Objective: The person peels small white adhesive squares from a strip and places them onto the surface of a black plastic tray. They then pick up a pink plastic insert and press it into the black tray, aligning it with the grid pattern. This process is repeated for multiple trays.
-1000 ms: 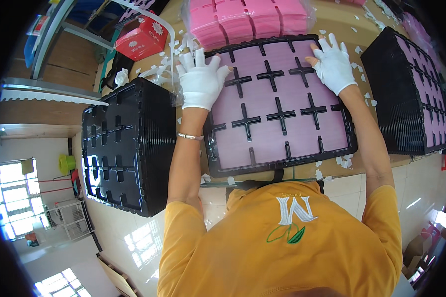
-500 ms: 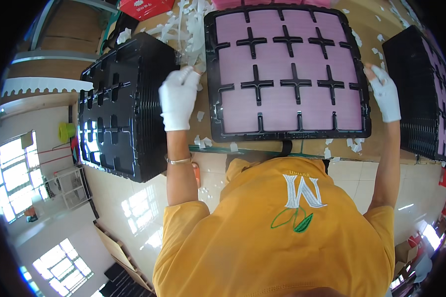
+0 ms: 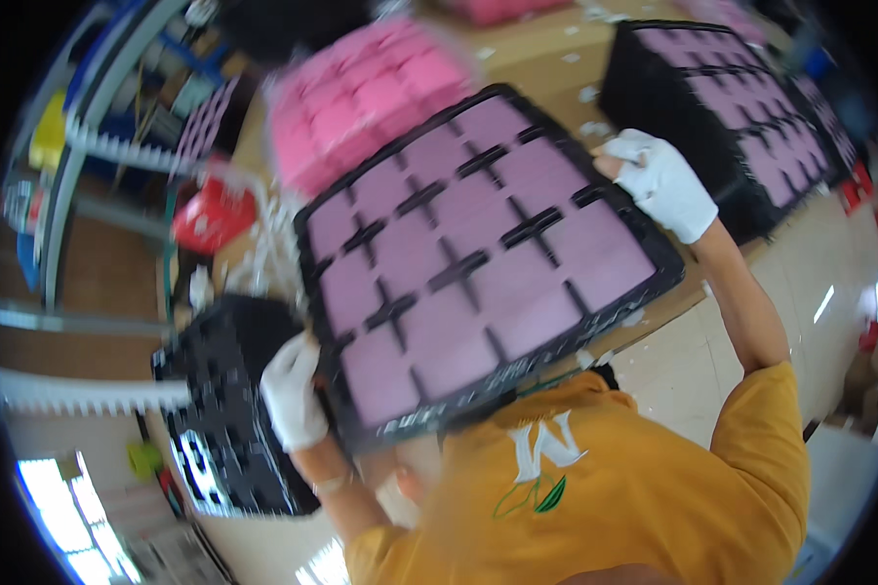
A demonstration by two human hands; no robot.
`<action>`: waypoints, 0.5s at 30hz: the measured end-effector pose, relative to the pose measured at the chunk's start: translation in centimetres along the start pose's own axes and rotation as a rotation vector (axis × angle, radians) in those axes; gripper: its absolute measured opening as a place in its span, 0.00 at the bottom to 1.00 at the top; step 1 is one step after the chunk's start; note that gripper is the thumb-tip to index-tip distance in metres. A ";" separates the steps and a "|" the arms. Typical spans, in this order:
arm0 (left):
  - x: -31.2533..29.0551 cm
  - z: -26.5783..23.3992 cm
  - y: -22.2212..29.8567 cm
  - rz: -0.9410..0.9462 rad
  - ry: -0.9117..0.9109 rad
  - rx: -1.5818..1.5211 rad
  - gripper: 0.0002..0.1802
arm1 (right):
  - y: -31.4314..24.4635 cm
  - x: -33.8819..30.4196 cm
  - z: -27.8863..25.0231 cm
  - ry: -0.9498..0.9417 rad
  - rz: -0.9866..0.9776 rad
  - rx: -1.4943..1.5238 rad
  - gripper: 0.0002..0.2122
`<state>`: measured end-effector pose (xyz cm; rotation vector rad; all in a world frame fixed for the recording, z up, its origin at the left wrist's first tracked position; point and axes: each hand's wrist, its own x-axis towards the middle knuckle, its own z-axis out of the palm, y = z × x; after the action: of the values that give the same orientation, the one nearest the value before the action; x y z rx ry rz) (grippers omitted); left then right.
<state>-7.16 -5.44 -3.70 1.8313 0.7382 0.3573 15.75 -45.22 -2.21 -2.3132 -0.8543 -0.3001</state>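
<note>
A black plastic tray [image 3: 644, 297] with cross-shaped dividers lies in front of me, turned askew, its compartments filled with pinkish-purple foam [image 3: 415, 317]. My left hand [image 3: 293, 395], in a white glove with bare fingertips, is closed at the tray's left edge. On the opposite side my right hand [image 3: 663, 185], gloved the same way, grips the far right edge. The fingertips of both hands are partly hidden or blurred. Whether the tray touches the table below I cannot tell.
Left of the tray stands a stack of black trays [image 3: 229, 390]. Another stack with purple foam [image 3: 751, 107] is at the right. Bright pink foam blocks [image 3: 361, 93] sit behind the tray. A red package [image 3: 215, 214] and white scraps [image 3: 268, 244] lie at the left.
My view has swung, so the surroundings appear rotated. Both hands have closed in on the tray's edges. The tray appears turned, its left side nearer me and its right side farther.
</note>
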 end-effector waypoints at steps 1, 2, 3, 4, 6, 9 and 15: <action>-0.5 0.0 1.4 0.016 0.001 0.009 0.18 | -0.6 0.1 -1.9 0.029 -0.048 -0.066 0.13; -0.6 0.4 2.3 0.058 0.006 -0.074 0.20 | -1.9 0.4 -4.4 -0.002 0.172 0.074 0.12; -0.4 0.4 3.0 0.082 -0.063 -0.188 0.21 | -2.6 0.4 -6.5 -0.034 0.381 0.240 0.11; 0.0 2.5 4.6 0.118 -0.060 -0.268 0.21 | -0.3 0.0 -8.4 0.069 0.077 0.035 0.10; -0.5 6.0 8.0 0.144 -0.096 -0.308 0.20 | 0.4 0.6 -13.9 -0.014 0.194 0.027 0.10; -0.1 14.5 14.3 0.119 -0.322 -0.357 0.18 | 7.5 0.9 -20.9 0.018 0.052 -0.339 0.10; 0.1 33.9 18.2 0.081 -0.709 -0.458 0.19 | 24.6 -0.7 -31.5 -0.078 0.500 -0.737 0.04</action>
<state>17.80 -34.41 0.25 1.4054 0.0748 -0.0825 31.38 -80.13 9.44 -3.1338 -0.1644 -0.3410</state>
